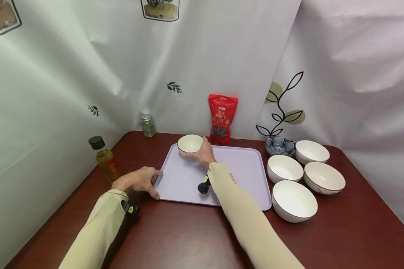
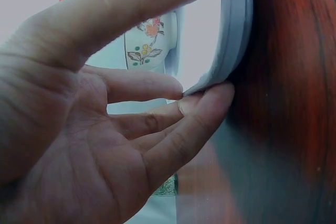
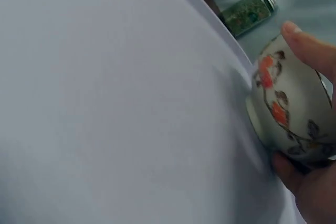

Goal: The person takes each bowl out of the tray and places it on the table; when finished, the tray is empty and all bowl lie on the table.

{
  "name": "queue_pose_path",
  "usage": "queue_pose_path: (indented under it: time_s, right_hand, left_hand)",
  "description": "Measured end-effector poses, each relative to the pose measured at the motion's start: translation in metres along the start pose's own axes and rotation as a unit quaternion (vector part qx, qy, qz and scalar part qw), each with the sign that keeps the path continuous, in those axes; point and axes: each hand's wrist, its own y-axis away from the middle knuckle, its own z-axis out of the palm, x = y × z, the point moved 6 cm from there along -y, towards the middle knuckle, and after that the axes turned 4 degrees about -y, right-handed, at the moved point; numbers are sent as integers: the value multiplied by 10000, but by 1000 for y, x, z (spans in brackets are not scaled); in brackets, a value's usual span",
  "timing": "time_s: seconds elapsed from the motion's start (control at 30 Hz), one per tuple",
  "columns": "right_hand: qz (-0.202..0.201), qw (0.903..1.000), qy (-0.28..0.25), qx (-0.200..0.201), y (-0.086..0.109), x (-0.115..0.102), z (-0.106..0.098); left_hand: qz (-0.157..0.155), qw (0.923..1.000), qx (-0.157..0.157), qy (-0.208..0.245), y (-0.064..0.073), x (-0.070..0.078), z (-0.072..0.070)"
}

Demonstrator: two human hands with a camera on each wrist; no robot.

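Note:
My right hand [image 1: 203,152] grips a small white bowl [image 1: 190,143] at the back left corner of the pale lilac tray [image 1: 242,164]. Orange flowers and dark leaves decorate the outside of this bowl [image 3: 289,103] in the right wrist view. Its foot is at the tray surface or very close to it; I cannot tell which. My left hand [image 1: 143,182] holds the tray's front left corner, thumb at the near edge and fingers against the left side. In the left wrist view those fingers [image 2: 176,153] touch the tray rim [image 2: 239,24].
Right of the tray stand several white bowls [image 1: 294,201] and a blue-grey flower-shaped bowl [image 1: 280,146]. A red pouch [image 1: 222,117] leans against the back curtain. An oil bottle [image 1: 106,160] stands left of the tray, and a jar of green flakes [image 1: 148,126] behind.

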Motion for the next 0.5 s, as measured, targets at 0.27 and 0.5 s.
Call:
queue_pose_path:
  time_s: [0.27, 0.5]
  right_hand:
    - [283, 9980, -190, 530, 5, 2, 1]
    - [462, 9969, -349, 539, 7, 1, -9]
  left_hand:
    - [-27, 9999, 13, 100, 0, 0, 4]
    - [17, 10000, 40, -30, 1, -1, -1]
